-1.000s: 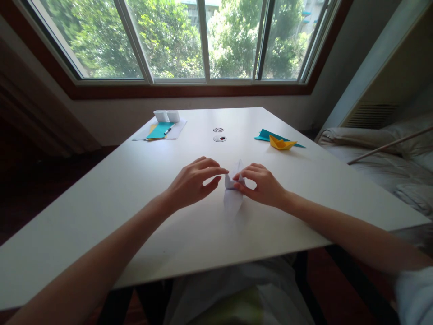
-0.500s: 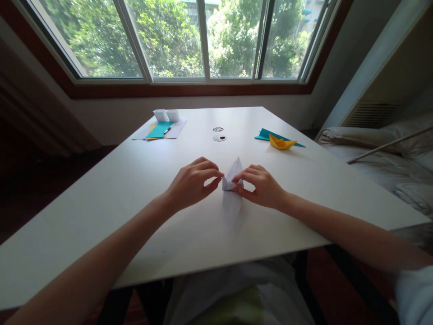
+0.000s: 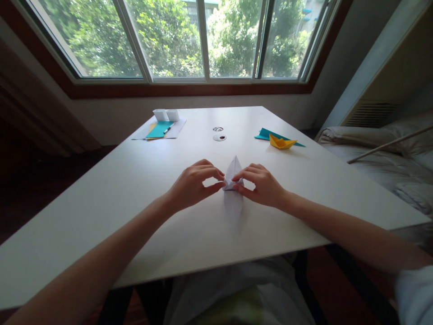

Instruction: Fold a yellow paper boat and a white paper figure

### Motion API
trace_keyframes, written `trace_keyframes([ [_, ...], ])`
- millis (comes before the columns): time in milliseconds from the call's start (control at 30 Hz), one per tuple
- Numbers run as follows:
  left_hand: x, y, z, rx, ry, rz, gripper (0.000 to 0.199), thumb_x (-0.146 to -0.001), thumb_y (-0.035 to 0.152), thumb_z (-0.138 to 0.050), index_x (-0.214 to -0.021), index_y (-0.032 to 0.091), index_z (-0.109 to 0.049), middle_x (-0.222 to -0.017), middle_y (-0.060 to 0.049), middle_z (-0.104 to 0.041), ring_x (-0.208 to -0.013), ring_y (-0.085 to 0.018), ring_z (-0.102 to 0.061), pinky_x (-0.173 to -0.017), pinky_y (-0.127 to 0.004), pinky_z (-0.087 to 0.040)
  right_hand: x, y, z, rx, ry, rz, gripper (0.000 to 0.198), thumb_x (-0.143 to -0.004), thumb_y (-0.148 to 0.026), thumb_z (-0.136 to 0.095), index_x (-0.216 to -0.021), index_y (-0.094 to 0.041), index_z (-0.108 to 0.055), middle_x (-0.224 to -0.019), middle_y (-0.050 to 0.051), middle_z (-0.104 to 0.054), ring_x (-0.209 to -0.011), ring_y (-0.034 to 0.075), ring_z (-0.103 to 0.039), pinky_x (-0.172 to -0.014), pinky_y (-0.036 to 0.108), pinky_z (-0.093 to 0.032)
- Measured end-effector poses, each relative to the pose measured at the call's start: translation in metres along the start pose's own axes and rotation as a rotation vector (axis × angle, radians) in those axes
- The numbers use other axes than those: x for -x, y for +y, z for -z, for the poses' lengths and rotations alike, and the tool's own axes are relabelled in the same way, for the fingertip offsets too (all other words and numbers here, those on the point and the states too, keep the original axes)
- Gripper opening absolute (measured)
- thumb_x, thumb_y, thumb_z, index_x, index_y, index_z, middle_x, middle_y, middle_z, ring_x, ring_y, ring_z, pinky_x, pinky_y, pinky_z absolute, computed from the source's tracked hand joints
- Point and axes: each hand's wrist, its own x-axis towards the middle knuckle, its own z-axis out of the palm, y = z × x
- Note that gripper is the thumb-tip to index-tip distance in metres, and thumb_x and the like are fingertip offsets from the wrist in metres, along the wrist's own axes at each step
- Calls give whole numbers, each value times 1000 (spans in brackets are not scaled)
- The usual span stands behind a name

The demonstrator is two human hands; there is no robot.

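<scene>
A piece of folded white paper, with a tall pointed peak, stands upright on the white table between my hands. From the left, my left hand pinches its lower left corner between thumb and fingers. My right hand grips the lower right part, thumb in front and fingers at the upper edge. Fingertips cover part of the paper's lower folds.
Beyond my right hand sit a yellow paper boat and a teal paper plane. Two round discs lie mid-table. At the back left are teal paper, a pen and two white paper boxes.
My left thumb has shifted slightly and now presses the paper's left corner. The paper's peak has tipped a little to the left. My right hand stays almost where it was.
</scene>
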Motion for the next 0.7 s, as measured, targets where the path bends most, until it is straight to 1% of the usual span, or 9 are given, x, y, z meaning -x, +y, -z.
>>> trace_keyframes([
  [200, -1, 1, -3, 41, 27, -31, 6, -77, 18, -59, -75, 18, -65, -78, -4, -68, -76, -15, -58, -70, -27, -48, -1, -1, 0, -4, 2, -3, 13, -79, -27, -56, -88, -20, -63, -79, 3, -66, -78, 17, -56, -74, 31, -40],
  [267, -1, 2, -4, 61, 31, -17, 7, -76, 16, -59, -73, 18, -64, -78, -4, -68, -76, -15, -58, -70, -26, -48, -1, -2, 1, -4, -1, -2, 13, -79, -27, -56, -88, -21, -63, -79, 3, -66, -77, 17, -56, -74, 32, -40],
  [467, -1, 5, -6, 94, 44, 125, 5, -72, 15, -59, -73, 18, -63, -72, -2, -63, -68, -13, -57, -57, -22, -45, -1, -2, 1, -5, 5, 1, 12, -79, -26, -57, -88, -21, -63, -77, 3, -65, -75, 17, -56, -73, 32, -40],
  [533, -1, 6, -7, 110, 61, 159, 4, -73, 17, -60, -77, 18, -60, -72, -1, -62, -66, -12, -58, -56, -22, -45, 0, -2, 1, -5, 4, -5, 12, -78, -26, -57, -87, -21, -63, -77, 3, -65, -75, 17, -56, -73, 32, -40],
  [600, -1, 6, -9, 138, 82, 195, 9, -73, 19, -61, -80, 17, -55, -72, 1, -62, -66, -11, -59, -56, -21, -44, -1, -3, 2, -13, 11, -12, 12, -78, -26, -58, -87, -21, -63, -78, 3, -65, -76, 17, -56, -73, 32, -40],
  [700, -1, 7, -13, 177, 97, 247, 12, -74, 23, -62, -77, 17, -51, -69, 2, -60, -65, -11, -60, -55, -21, -44, -3, -6, 1, -54, 47, -34, 12, -78, -28, -58, -86, -21, -62, -79, 3, -66, -75, 17, -56, -73, 32, -41],
])
